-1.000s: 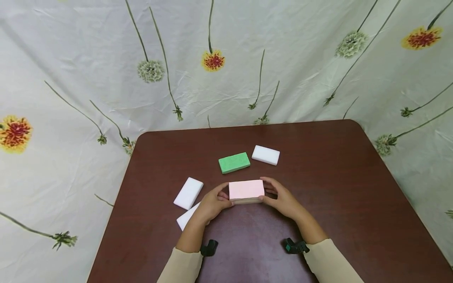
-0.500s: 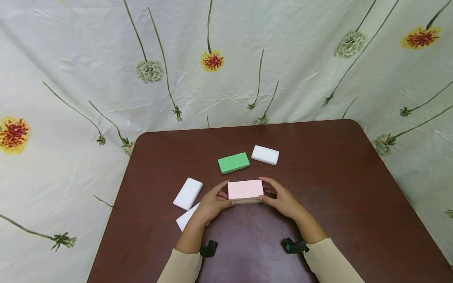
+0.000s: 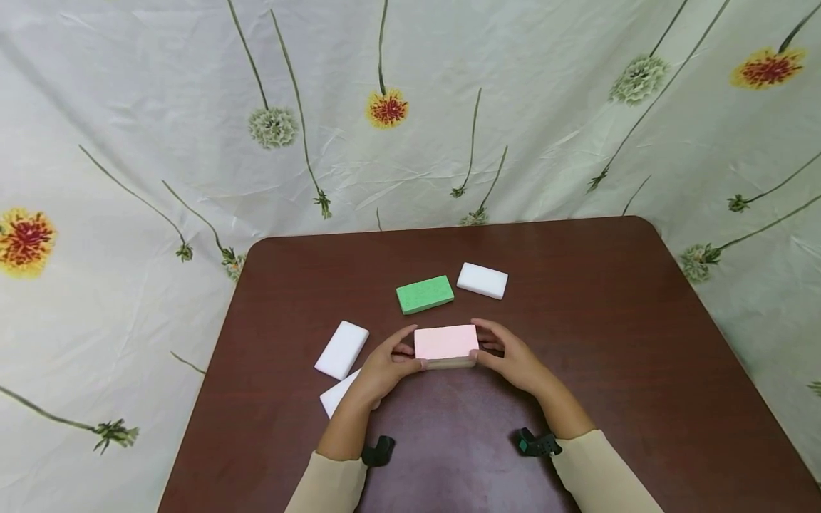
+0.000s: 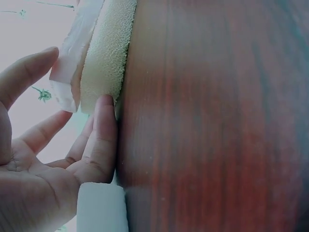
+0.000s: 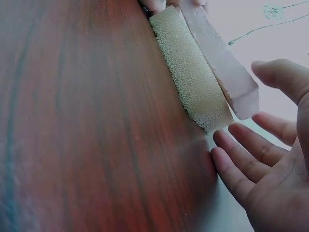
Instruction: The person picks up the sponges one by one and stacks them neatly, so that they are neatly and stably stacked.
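A pink rectangular block [image 3: 446,342] lies flat on top of a cream, porous sponge [image 4: 108,58], which rests on the table. My left hand [image 3: 385,367] is at the stack's left end, its fingertips at the sponge and the pink block's edge and its thumb lifted beside the pink block in the left wrist view. At the opposite end is my right hand [image 3: 513,363], fingers extended with their tips close by the ends of both pieces. Its thumb stands off the pink block in the right wrist view. Neither hand curls round the stack.
Behind the stack lie a green block [image 3: 425,295] and a white block [image 3: 482,281]. Two more white blocks are at left, one in full view [image 3: 342,350] and one partly behind my left wrist [image 3: 340,392]. A floral cloth [image 3: 423,164] hangs past the brown table's [image 3: 609,320] far edge.
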A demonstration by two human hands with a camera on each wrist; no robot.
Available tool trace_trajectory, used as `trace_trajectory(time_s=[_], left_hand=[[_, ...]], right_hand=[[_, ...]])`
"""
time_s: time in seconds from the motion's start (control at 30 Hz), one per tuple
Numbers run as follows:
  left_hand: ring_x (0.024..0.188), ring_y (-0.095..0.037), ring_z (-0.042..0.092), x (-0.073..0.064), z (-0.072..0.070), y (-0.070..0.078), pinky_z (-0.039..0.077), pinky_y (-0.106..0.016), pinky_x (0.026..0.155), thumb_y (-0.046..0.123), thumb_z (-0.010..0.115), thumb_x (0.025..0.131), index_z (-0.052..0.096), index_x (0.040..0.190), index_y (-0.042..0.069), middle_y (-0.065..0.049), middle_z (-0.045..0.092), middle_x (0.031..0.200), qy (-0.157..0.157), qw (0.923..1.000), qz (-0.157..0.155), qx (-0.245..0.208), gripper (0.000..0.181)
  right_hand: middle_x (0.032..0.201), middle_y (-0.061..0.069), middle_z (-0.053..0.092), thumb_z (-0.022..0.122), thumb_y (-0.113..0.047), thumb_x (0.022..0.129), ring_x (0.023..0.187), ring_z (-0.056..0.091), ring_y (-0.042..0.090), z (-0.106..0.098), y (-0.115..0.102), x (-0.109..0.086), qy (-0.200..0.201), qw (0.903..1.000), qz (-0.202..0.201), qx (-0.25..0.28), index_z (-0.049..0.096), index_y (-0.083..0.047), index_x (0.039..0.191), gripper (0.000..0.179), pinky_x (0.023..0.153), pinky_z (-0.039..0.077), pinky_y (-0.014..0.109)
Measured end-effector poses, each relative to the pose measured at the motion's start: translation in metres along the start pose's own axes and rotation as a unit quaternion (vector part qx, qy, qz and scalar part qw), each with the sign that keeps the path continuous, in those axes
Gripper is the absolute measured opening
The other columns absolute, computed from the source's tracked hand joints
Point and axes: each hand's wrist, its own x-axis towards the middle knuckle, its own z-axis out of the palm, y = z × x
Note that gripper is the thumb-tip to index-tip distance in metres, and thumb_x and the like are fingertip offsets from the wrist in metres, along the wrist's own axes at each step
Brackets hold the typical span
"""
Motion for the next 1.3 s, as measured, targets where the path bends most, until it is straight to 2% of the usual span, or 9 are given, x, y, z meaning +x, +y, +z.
trace_trajectory(time_s=[0.17,0.33,0.53,0.6,0.93,1.1,1.3], left_hand=[[0.097,-0.021,0.062,-0.001,0.001,0.000,0.050,-0.028,0.077,0.022,0.084,0.082,0.052,0.148,0.025,-0.013,0.062,0.117,0.005,1.0000,0.004,-0.004,0.073],[0.098,-0.021,0.063,-0.002,0.001,0.000,0.050,-0.028,0.077,0.021,0.083,0.083,0.053,0.148,0.025,-0.013,0.063,0.117,0.012,0.9999,0.002,-0.004,0.071],[0.099,-0.022,0.063,-0.002,0.004,-0.002,0.050,-0.028,0.074,0.016,0.082,0.084,0.052,0.148,0.019,-0.016,0.062,0.118,0.021,0.9998,0.004,0.004,0.071],[0.099,-0.022,0.063,-0.002,0.003,-0.001,0.050,-0.028,0.074,0.017,0.082,0.084,0.052,0.148,0.020,-0.016,0.062,0.118,0.020,0.9998,0.003,0.004,0.071],[0.101,-0.022,0.063,-0.003,0.002,0.001,0.049,-0.029,0.078,0.022,0.082,0.084,0.053,0.147,0.025,-0.013,0.062,0.117,0.016,0.9999,0.001,0.003,0.069],[0.102,-0.022,0.063,-0.004,0.003,0.000,0.049,-0.029,0.077,0.022,0.082,0.085,0.053,0.148,0.025,-0.013,0.062,0.118,0.016,0.9999,0.002,0.004,0.069],[0.102,-0.023,0.063,-0.004,0.004,0.000,0.049,-0.029,0.077,0.021,0.082,0.085,0.053,0.147,0.024,-0.013,0.062,0.117,0.021,0.9998,0.006,0.004,0.069]], right_hand=[[0.145,0.021,0.054,0.067,-0.020,0.099,0.130,0.058,0.037,-0.003,-0.001,0.004,0.013,0.9998,0.004,0.015,0.046,-0.003,0.148,0.056,0.105,0.049,0.048],[0.145,0.024,0.053,0.063,-0.019,0.101,0.132,0.055,0.040,-0.008,-0.002,0.009,0.039,0.9989,0.002,0.025,0.045,0.001,0.147,0.053,0.105,0.049,0.049],[0.146,0.022,0.051,0.064,-0.018,0.100,0.133,0.054,0.038,-0.016,-0.005,0.011,0.075,0.9971,0.014,0.010,0.043,0.001,0.148,0.055,0.104,0.051,0.044],[0.146,0.020,0.051,0.065,-0.019,0.100,0.133,0.054,0.037,-0.019,-0.006,0.012,0.084,0.9962,0.020,0.002,0.043,-0.001,0.148,0.056,0.103,0.052,0.042],[0.145,0.022,0.048,0.067,-0.019,0.098,0.135,0.051,0.038,-0.031,0.003,0.022,0.122,0.9897,0.073,-0.015,0.042,-0.001,0.148,0.058,0.110,0.046,0.051],[0.148,0.025,0.043,0.067,-0.023,0.098,0.139,0.045,0.041,-0.037,0.009,0.026,0.129,0.9857,0.106,-0.021,0.036,-0.001,0.153,0.066,0.115,0.040,0.052],[0.150,0.027,0.043,0.068,-0.024,0.097,0.139,0.047,0.042,-0.047,0.016,0.033,0.130,0.9822,0.135,-0.012,0.029,-0.002,0.157,0.075,0.116,0.039,0.051]])
